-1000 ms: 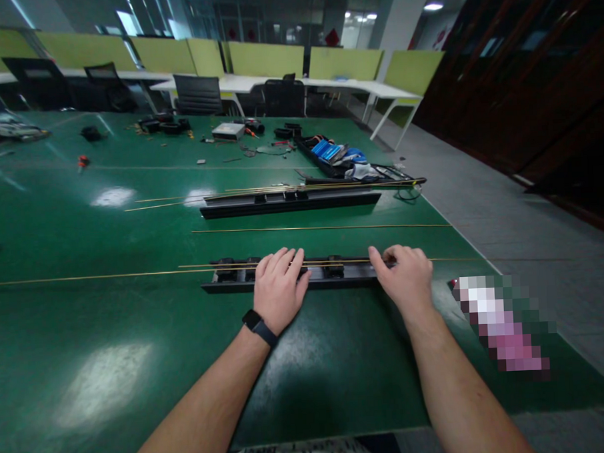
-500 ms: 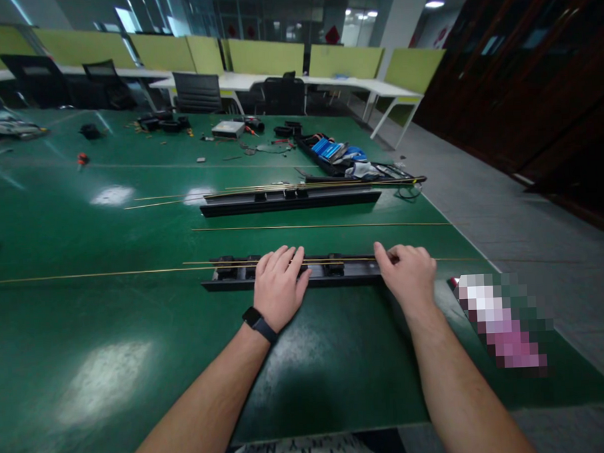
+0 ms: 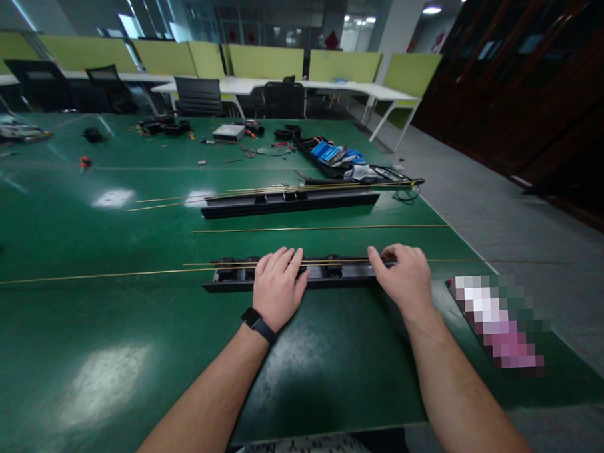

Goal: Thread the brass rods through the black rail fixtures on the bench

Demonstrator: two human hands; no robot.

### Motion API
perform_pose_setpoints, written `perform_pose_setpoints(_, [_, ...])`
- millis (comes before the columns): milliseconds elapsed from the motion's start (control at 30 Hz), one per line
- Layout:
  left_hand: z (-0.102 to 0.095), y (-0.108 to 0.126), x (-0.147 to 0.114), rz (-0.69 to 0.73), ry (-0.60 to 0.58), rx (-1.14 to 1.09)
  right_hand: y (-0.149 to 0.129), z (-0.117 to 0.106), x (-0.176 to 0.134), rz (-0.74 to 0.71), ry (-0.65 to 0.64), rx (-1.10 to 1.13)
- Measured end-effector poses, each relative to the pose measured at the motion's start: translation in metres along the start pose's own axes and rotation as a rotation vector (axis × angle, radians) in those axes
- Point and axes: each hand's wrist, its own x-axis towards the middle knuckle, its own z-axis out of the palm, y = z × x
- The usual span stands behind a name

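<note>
A long black channel [image 3: 358, 271] lies across the green table in front of me, with several black blocks [image 3: 226, 268] inside it. Thin brass-coloured rods [image 3: 316, 261] run lengthwise over the channel, and one rod [image 3: 84, 277] reaches far out to the left. My left hand [image 3: 279, 277] rests palm down on the middle of the channel, its fingers stretched across the rods and covering part of a block. At the right end, my right hand [image 3: 405, 272] curls round the channel, thumb on the near side. Its fingertips are partly hidden, as is that end of the channel.
Behind lies a second black channel [image 3: 291, 203] with rods on it, and a single rod [image 3: 322, 227] between the two. Farther back are a black bag [image 3: 324, 157] with blue packets, a grey box [image 3: 228, 133] and scattered parts. A blurred-out item [image 3: 499, 321] lies near the right edge.
My right hand has shifted slightly left along the channel. My left hand stays where it was, and the view has tilted up a little.
</note>
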Motion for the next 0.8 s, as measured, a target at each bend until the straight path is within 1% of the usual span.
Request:
perform_pose_setpoints(167, [0.0000,0.0002,0.0004,0.004,0.012,0.001,-0.0026,-0.0010,-0.0016,-0.013,-0.048,0.033])
perform_pose_setpoints(467, [0.0006,-0.0049,0.0001,0.002,0.013,-0.001,-0.0097,-0.0023,-0.0034,-0.055,-0.076,0.072])
perform_pose_setpoints(700, [-0.0013,-0.0041,0.0010,0.003,0.006,0.016,-0.0075,-0.0007,-0.0033,-0.073,-0.079,0.070])
perform_pose_setpoints(800, [-0.0005,-0.0040,0.0007,0.002,0.003,0.016,-0.0051,0.0012,-0.0026,-0.064,-0.101,0.052])
